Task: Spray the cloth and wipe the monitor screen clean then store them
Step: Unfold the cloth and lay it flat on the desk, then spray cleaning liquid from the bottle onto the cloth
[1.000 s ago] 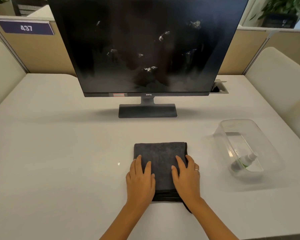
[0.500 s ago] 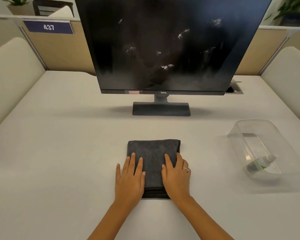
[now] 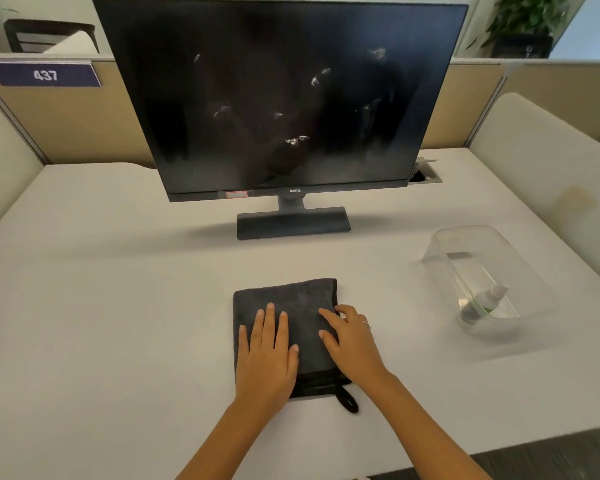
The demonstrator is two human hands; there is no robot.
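- The folded dark grey microfibre cloth (image 3: 288, 327) lies flat on the white desk (image 3: 101, 323) in front of the monitor (image 3: 281, 98), with its hanging loop (image 3: 347, 400) poking out at the near right corner.
- The left hand (image 3: 266, 355) rests palm-down with fingers spread on the cloth's left half, gripping nothing.
- The right hand (image 3: 352, 341) lies on the right half, its fingertips (image 3: 338, 309) curling at the right edge; it looks not yet closed on the fabric.
- The spray bottle (image 3: 482, 304) lies on its side in the clear plastic bin (image 3: 440, 247) at right, well apart from the cloth.
- Risk: the screen shows pale smears, so storing now may leave it unclean.
- Risk: lifting by one edge could let the fold fall open, and a loose cloth dropped into the bin could drape over its rim.
- Against the earlier frame, the right hand has shifted toward the cloth's right edge and its fingers have begun to hook there. The loop now shows, and the head view has tilted up to take in more of the monitor.
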